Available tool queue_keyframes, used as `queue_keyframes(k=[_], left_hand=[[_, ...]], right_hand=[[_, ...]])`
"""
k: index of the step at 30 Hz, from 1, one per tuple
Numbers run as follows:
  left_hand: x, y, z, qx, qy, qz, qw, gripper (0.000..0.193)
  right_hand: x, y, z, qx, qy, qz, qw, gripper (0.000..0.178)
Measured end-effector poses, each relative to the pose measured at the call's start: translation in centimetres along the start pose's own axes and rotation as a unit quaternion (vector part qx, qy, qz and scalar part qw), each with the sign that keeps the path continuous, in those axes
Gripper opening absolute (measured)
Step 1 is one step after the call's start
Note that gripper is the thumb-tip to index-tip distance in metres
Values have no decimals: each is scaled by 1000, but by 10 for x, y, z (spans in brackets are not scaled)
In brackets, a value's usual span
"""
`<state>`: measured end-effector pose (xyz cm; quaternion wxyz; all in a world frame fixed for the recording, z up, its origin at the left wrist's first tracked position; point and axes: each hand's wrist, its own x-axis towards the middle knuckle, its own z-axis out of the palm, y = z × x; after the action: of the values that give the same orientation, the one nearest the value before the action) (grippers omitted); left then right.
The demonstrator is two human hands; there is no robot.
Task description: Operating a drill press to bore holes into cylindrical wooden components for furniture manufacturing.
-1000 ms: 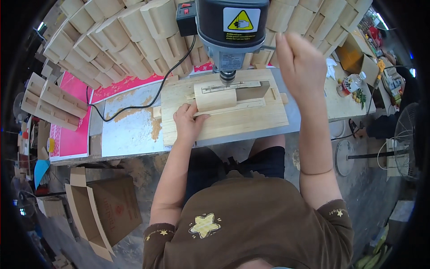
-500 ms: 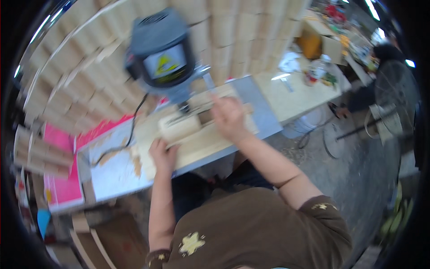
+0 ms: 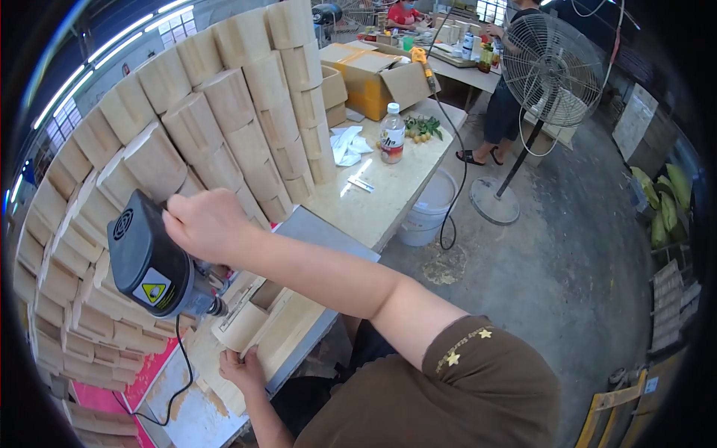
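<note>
A small drill press with a dark grey motor housing [image 3: 153, 257] stands at the left, its chuck [image 3: 217, 307] just above a pale wooden block [image 3: 243, 325]. The block has a rounded side and a rectangular opening, and it lies on a light wooden board [image 3: 287, 328]. My left hand [image 3: 243, 369] is at the block's near end, fingers curled against it. My right hand [image 3: 205, 224] is closed in a fist-like shape against the upper right of the motor housing. What its fingers hold there, if anything, is hidden.
Stacked wooden blocks [image 3: 246, 127] rise behind the drill. On the bench at the right are a bottle [image 3: 392, 134], a cardboard box [image 3: 373, 75] and leafy fruit [image 3: 423, 128]. Beyond stand a white bucket [image 3: 429, 209], a pedestal fan [image 3: 549, 71] and other people.
My right hand has left the lever area on the drill's right and moved up to the motor housing. My left hand stays by the block. The view has swung to the right.
</note>
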<state>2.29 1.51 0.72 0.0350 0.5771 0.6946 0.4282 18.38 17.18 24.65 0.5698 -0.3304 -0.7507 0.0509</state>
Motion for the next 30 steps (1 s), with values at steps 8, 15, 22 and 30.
queue_keyframes(k=[8,15,22,30], left_hand=[[-1,17,10,13,-10,-3,1000,29],[0,11,13,44,-23,-12,999,32],[0,15,13,44,-11,-4,999,30],[0,18,11,95,-7,23,995,31]], right_hand=[[23,15,30,-39,-55,40,997,26],[-38,-6,-23,3,-21,-40,999,24],[-113,8,-29,56,-31,-47,997,7],[-162,48,7,69,2,-91,993,18]])
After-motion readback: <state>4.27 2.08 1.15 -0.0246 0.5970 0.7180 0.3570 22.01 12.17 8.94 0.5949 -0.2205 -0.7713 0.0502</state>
